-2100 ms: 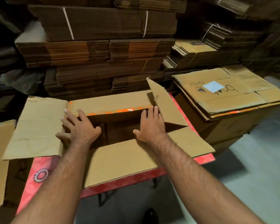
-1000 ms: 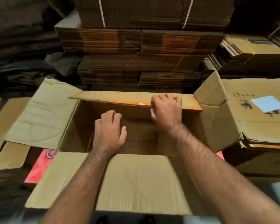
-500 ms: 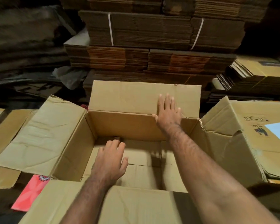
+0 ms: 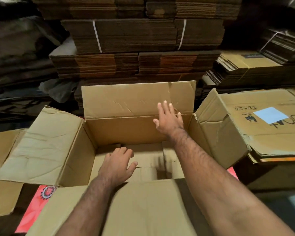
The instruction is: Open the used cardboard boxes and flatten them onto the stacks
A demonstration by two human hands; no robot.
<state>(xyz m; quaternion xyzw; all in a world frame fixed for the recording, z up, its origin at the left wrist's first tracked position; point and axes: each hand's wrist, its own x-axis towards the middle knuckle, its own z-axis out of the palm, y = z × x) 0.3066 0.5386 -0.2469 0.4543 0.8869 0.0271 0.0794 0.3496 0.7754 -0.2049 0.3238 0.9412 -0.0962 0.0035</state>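
Both bare arms reach forward. The left hand [image 4: 117, 166] is low, palm down, with fingers loosely bent. The right hand [image 4: 168, 119] is farther out and higher, fingers straight and spread.

Matt creased brown cardboard box [image 4: 126, 130] in the middle, corrugated-edged flattened cardboard stacks [image 4: 143, 65] far behind, white plastic straps [image 4: 97, 36] binding them, glossy red patterned surface [image 4: 39, 200] near left.

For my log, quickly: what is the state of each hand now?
Left hand: open, reaching down inside the box, holding nothing.
Right hand: open, fingers straight against the far flap.
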